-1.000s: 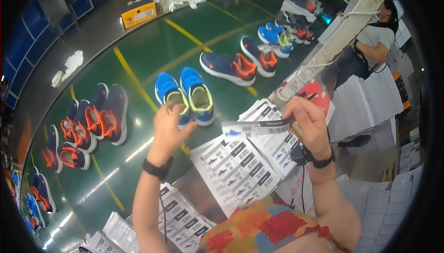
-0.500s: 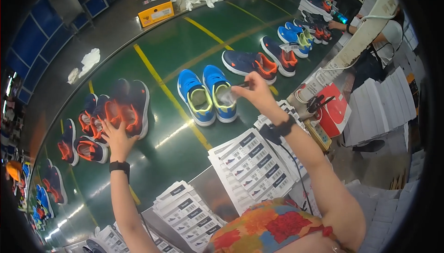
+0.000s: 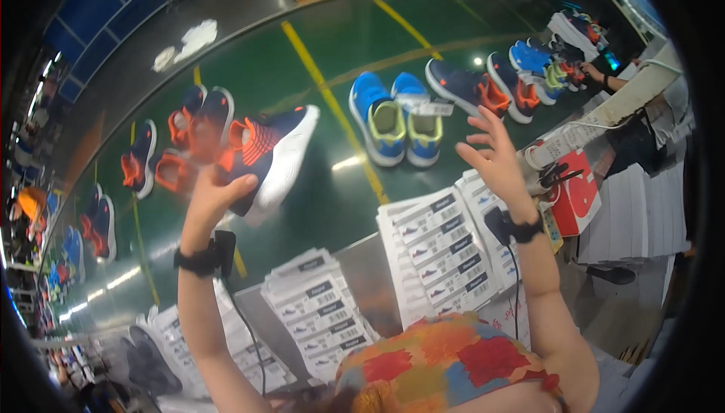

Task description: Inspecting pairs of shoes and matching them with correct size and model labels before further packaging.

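My left hand (image 3: 211,197) is closed round the heel of a navy and orange sneaker (image 3: 276,141), thumb on its near side. The sneaker is tilted, so its white sole shows to the right. More navy and orange sneakers (image 3: 208,114) stand behind and left of that hand, partly blurred. A pair of blue sneakers (image 3: 377,118) with lime lining stands in the middle of the green belt. Across the opening of the right blue shoe lies a white paper tag (image 3: 432,107). My right hand (image 3: 495,160) hovers right of this pair, fingers spread, holding nothing.
Sheets of printed labels (image 3: 434,247) lie along the near edge, with another stack (image 3: 321,315) to their left. Further sneakers (image 3: 521,88) line the belt at right. A white post (image 3: 612,111) rises there. Beyond it, another person's hand (image 3: 593,73) reaches in.
My right hand has drawn back from the right blue shoe and opened; a tag now lies on that shoe. My left hand has tilted up a navy sneaker. The view has shifted.
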The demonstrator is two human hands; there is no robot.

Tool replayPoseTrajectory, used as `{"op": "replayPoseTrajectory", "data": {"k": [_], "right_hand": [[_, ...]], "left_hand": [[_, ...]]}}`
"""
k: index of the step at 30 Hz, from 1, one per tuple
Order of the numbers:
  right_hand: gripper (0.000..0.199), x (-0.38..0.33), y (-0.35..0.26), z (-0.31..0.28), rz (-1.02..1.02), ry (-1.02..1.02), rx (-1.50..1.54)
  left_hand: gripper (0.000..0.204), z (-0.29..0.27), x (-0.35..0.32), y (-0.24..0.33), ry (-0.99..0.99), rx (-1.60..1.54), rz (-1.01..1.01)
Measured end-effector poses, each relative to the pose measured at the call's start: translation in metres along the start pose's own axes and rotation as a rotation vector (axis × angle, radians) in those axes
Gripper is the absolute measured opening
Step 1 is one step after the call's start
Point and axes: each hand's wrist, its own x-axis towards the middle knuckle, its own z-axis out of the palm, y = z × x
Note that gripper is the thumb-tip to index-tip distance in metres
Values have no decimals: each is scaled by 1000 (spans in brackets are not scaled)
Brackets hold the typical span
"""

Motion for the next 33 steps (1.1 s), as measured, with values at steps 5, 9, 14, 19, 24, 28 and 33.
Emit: {"op": "replayPoseTrajectory", "data": {"k": [5, 9, 14, 19, 24, 28, 33], "right_hand": [[89, -106, -51, 40, -90, -608, 453], [88, -162, -45, 100, -341, -747, -73], [69, -161, -36, 95, -403, -682, -343], [45, -163, -9, 110, -768, -478, -165], [26, -126, -43, 122, -941, -411, -293], [16, -85, -77, 135, -914, -515, -192], [15, -45, -84, 154, -334, -791, -22]], "left_hand": [[45, 52, -139, 34, -67, 686, 457], [49, 127, -216, -9, -40, 914, 240], [31, 110, -243, -29, 62, 364, 80], [38, 96, -234, -52, 419, 813, 255], [44, 78, -191, -63, 207, 791, 589], [28, 68, -157, -25, 131, 605, 482], [12, 53, -127, -17, 65, 361, 179]]}}
